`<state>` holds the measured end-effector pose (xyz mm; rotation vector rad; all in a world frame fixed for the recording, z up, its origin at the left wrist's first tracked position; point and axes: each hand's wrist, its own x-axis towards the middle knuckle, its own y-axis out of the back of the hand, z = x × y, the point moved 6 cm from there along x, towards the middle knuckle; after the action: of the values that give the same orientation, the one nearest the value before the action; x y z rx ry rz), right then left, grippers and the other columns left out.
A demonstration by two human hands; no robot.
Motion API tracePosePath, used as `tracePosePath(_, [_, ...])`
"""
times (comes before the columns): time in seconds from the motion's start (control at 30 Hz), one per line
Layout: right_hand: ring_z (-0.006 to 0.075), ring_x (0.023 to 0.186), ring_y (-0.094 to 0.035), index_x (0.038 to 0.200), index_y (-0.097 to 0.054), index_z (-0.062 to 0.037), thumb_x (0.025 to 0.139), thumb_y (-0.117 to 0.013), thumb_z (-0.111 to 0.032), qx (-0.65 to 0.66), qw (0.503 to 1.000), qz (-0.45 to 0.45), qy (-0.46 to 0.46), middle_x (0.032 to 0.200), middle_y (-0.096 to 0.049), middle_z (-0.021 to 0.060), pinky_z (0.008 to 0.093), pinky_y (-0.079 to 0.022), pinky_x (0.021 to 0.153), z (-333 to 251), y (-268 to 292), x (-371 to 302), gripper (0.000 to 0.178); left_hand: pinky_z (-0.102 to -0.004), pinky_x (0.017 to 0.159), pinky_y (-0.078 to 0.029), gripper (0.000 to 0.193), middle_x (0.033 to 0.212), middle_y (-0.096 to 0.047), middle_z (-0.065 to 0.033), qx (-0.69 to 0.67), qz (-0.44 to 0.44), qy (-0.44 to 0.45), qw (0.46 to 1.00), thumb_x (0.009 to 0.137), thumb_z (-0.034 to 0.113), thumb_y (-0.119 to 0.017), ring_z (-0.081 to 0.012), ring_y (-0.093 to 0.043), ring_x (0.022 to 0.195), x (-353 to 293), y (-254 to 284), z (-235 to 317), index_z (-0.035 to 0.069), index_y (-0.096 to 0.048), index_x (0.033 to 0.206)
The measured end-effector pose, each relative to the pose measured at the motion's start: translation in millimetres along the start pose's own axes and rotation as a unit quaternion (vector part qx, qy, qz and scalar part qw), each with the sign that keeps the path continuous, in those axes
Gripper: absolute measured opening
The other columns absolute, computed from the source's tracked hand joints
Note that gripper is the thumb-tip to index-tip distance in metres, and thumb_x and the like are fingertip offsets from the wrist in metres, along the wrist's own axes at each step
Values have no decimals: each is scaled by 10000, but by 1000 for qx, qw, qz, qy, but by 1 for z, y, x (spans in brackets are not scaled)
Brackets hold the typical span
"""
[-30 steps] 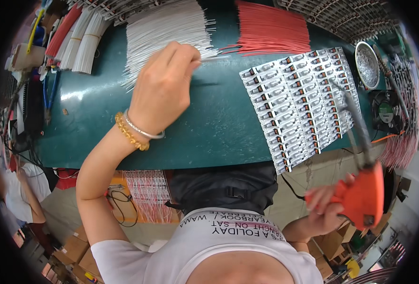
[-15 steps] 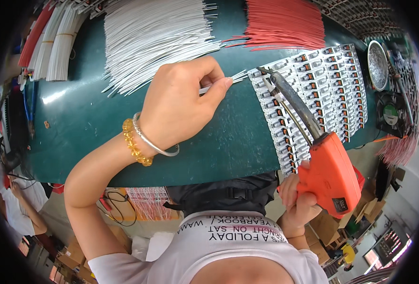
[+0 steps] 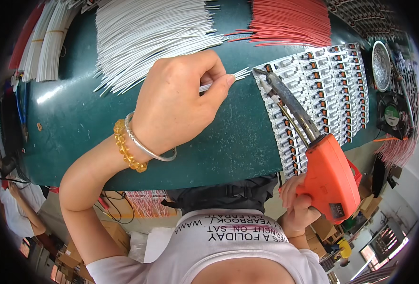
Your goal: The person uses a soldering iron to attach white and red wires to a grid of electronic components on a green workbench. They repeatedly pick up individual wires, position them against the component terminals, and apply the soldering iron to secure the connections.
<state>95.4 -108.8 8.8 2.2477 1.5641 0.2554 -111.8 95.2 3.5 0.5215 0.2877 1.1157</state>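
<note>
Between the thumb and fingers of my left hand [image 3: 181, 97] is a small bunch of white wires [image 3: 241, 74], their ends poking out to the right. My right hand [image 3: 298, 201] is wrapped round the grip of a red soldering gun [image 3: 333, 177]. The gun's dark tube and metal tip [image 3: 261, 73] reach up and left over the edge of a panel of small metal parts [image 3: 330, 90] laid in rows with black and orange pieces. The tip is close to the wire ends; whether they touch, I cannot tell.
A broad pile of white wires [image 3: 148, 38] and a pile of red wires [image 3: 290, 23] lie at the back of the green table [image 3: 209, 156]. Tied wire bundles [image 3: 51, 52] are at far left. A metal bowl [image 3: 380, 66] and small fan [image 3: 392, 115] stand right. Another person [image 3: 25, 208] is at left.
The soldering gun's tip has shifted slightly left and up, near the panel's corner. My left hand keeps its pinch on the white wires, and the view has moved a little.
</note>
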Motion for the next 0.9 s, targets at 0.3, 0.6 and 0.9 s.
tracePosePath(0.3, [81,395,-387,1277,-442,84,838,-630,-586,142,989,35,-17,501,-402,-36,235,-340,426,-11,-6,5,823,-223,540,-400,147,647,-607,-25,16,3,-5,1000,851,111,-690,-59,-479,568,0,-1,0,-18,-645,794])
tracePosePath(0.6, [81,387,-393,1268,-432,111,835,-625,-598,165,986,30,3,499,-416,-28,235,-332,405,-4,6,0,854,-241,547,-419,61,744,-600,-48,-11,62,-100,993,791,23,-718,-126,-548,641,-8,-2,7,-7,-665,792])
tracePosePath(0.9, [86,398,-417,1088,-498,77,818,-662,-581,-9,999,36,5,507,-446,-10,232,-348,414,14,19,-14,730,-242,500,-390,69,741,-599,-48,32,61,-101,993,760,20,-729,-122,-525,595,-9,-7,10,2,-663,761])
